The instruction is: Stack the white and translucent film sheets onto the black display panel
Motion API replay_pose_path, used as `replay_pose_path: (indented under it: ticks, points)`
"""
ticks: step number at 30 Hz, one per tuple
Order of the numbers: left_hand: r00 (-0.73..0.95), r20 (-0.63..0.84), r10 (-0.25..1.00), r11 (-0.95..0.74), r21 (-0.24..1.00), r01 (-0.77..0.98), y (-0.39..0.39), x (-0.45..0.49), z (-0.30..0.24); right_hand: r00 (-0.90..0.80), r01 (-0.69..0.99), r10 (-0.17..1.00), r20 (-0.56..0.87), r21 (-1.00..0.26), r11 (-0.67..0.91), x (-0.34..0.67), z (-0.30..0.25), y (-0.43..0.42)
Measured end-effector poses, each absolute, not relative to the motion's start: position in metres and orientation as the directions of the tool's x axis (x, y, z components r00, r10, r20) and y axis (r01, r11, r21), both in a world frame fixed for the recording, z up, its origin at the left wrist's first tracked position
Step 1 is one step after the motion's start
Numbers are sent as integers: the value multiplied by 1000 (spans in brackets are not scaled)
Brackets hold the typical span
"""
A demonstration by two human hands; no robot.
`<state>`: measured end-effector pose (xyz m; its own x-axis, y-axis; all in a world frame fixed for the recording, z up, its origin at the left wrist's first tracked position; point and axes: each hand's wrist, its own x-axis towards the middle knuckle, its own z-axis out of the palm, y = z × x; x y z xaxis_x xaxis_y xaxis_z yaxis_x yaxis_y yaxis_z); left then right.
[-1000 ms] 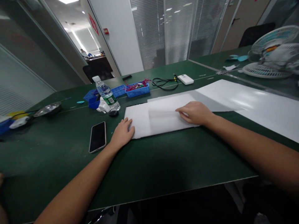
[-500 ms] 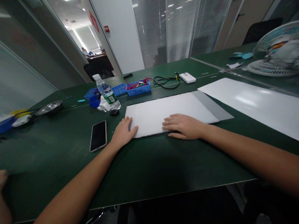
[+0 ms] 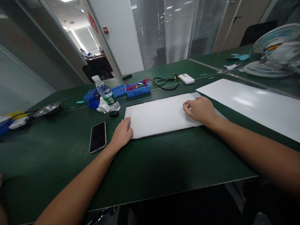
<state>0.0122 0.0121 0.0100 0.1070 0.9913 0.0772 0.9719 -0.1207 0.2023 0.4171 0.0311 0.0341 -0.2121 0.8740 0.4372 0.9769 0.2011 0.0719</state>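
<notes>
A white rectangular sheet (image 3: pixel 157 115) with a thin dark edge lies flat on the green table. My left hand (image 3: pixel 122 132) rests on its near left corner, fingers stretched out and thumb pointing right. Over the right part of the sheet is my right hand (image 3: pixel 201 109), its fingers curled in with thumb and forefinger close together. Whether anything is between those fingers is hidden. A grey strip (image 3: pixel 220 114) shows beyond the right wrist, at the sheet's right end. The hand and forearm cover most of that end.
A phone (image 3: pixel 97 137) lies left of my left hand. Behind it are a black mouse-like object (image 3: pixel 113 113), a tilted water bottle (image 3: pixel 106 93) and a blue tray (image 3: pixel 137 90) of red wires. A cable (image 3: pixel 164 84), white box (image 3: pixel 186 78), large glossy white sheet (image 3: pixel 253 103) and fan (image 3: pixel 269 68) stand farther right.
My right hand has moved right and away from me along the sheet, and its fingers went from spread flat to curled. My left hand stays at the left corner, thumb drawn in slightly.
</notes>
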Motion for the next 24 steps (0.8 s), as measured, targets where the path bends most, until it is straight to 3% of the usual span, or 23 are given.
replay_pose_path:
  ticks: [7, 13, 24]
  points:
    - [71, 71, 995, -88, 269, 959, 10, 15, 15, -183, 983, 930, 320, 44, 178, 410, 29, 31]
    - [69, 62, 996, -83, 258, 962, 10, 16, 14, -303, 950, 904, 301, 23, 311, 405, 28, 29]
    - [98, 67, 993, -112, 245, 963, 13, 11, 10, -376, 920, 883, 282, 0, 392, 406, 26, 31]
